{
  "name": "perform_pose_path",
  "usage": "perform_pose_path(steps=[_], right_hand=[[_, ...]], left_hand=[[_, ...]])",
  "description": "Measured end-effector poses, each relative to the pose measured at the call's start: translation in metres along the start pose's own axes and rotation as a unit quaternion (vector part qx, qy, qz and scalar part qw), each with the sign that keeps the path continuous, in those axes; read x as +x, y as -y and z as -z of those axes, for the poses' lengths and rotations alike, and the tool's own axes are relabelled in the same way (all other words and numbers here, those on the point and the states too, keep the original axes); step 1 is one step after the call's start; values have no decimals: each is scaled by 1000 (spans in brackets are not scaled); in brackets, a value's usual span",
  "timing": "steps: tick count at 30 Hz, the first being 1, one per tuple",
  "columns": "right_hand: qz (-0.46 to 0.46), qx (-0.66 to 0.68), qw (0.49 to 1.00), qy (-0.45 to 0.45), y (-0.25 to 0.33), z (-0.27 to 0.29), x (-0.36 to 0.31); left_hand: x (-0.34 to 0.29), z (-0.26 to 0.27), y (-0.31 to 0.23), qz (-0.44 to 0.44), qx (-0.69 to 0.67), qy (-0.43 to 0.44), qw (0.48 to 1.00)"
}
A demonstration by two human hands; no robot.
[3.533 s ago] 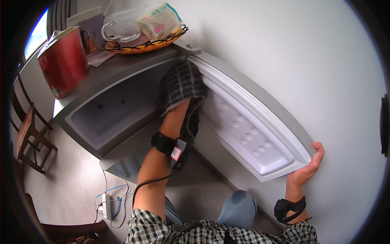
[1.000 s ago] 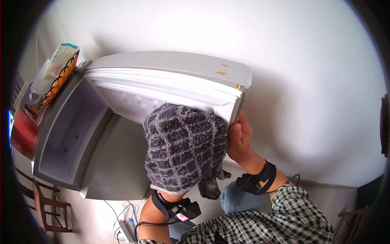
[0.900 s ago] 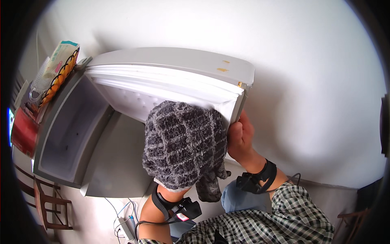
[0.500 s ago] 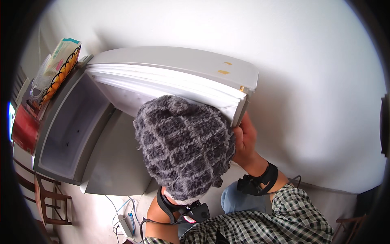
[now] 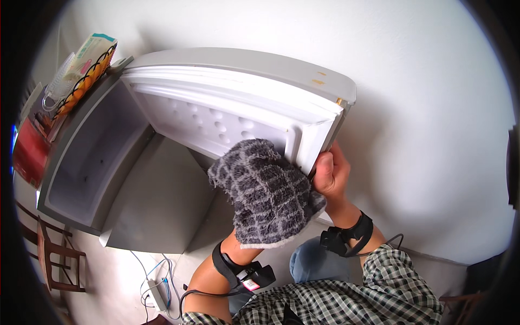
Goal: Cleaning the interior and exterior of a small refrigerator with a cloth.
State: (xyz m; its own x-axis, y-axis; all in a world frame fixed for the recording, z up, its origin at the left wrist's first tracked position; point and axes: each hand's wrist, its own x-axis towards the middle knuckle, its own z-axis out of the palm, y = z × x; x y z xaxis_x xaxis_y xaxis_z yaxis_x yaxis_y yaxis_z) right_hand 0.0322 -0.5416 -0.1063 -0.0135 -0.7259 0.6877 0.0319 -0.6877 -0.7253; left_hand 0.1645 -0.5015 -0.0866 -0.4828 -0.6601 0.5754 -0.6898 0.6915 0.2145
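Shifted toward the right hand (image 5: 331,173) since half a second ago, the grey checked cloth (image 5: 271,200) is now seen just left of and below that hand, and more of the dimpled inner panel (image 5: 211,122) is left uncovered. By the cloth the left hand is hidden, only its wrist (image 5: 242,252) being shown, so whether its fingers are spread or pressed together cannot be told; nor can contact between cloth and panel be judged. At its free end the freezer door (image 5: 244,58) is gripped by the right hand, with the fingers curled around the edge. Should that grip be loosened, the door could be swung by a push from the left hand; the loose cloth could be caught on the door's corner, or the black cable (image 5: 211,295) at the left wrist snagged. Farther left of the left hand, the freezer compartment (image 5: 97,157) is exposed above a grey lower door (image 5: 157,206), and an orange-rimmed basket (image 5: 86,86) is set on top, where it could be jostled if the appliance were jerked.
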Motion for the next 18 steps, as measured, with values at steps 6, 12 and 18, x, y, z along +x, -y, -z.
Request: perform_pose_path(steps=[6, 12, 18], right_hand=[[26, -22, 999, -22, -6, -2, 6], [50, -11, 999, -2, -6, -7, 4], [-17, -82, 995, -50, -17, 5, 4]], left_hand=[[-18, -38, 12, 89, 89, 59, 990], [-90, -48, 105, 86, 3, -92, 992], [-99, -22, 148, 326, 66, -236, 913]])
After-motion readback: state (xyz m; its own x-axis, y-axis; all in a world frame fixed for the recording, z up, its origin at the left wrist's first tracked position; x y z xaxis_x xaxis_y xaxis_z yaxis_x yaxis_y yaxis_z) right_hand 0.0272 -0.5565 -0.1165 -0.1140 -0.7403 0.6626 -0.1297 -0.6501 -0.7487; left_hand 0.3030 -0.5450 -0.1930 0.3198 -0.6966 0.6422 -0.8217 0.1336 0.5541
